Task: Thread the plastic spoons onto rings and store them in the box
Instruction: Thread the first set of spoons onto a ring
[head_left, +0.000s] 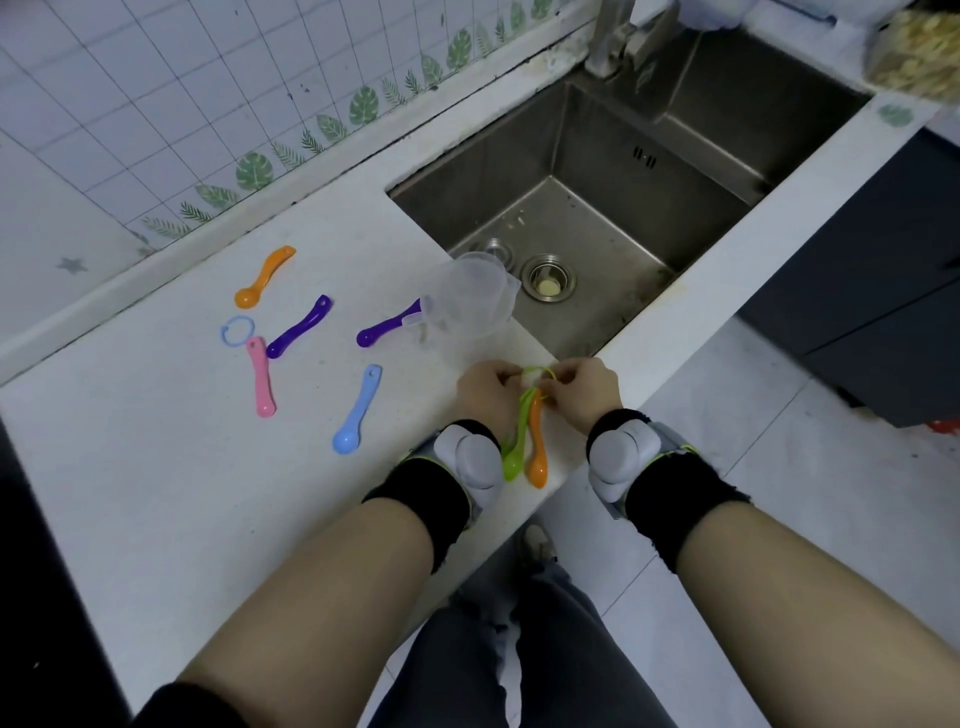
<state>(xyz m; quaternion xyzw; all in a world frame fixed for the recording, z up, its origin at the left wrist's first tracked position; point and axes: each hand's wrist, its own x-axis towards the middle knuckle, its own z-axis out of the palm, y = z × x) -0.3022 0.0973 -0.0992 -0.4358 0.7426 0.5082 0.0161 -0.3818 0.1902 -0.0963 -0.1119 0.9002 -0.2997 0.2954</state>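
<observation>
Both hands are over the near edge of the white, faintly speckled counter (156, 467), fingers curled inward. My left hand (485, 392) and right hand (587, 389) each pinch one side of a thin, glossy green ring (537, 371) held between them. I cannot tell whether the ring's ends are joined.

Two smooth plastic spoons hang from the ring toward my wrists, bowls down: a lime green spoon (514, 457) and, just beside it on the right-hand side, an orange spoon (537, 460). Both have flat, slightly waisted handles and small round bowls.

Beyond my left hand, a clear, thin-walled plastic box (467, 299) lies tipped at the corner of the sink (597, 208), which is brushed steel and square-walled.

Loose spoons lie flat on the counter out past my left hand:
- violet spoon (387, 327), handle end touching the box
- pale blue spoon (358, 410), nearest my left hand, hole in the handle end
- dark purple spoon (298, 327), curved handle
- pink spoon (261, 376), its handle end touching the dark purple spoon's bowl
- second orange spoon (262, 278), farthest out

A pale blue ring (237, 330) lies just beside the pink spoon's handle end.

Each wrist carries a black fabric band with a rounded grey plastic unit: left wrist unit (470, 457), right wrist unit (618, 449).
</observation>
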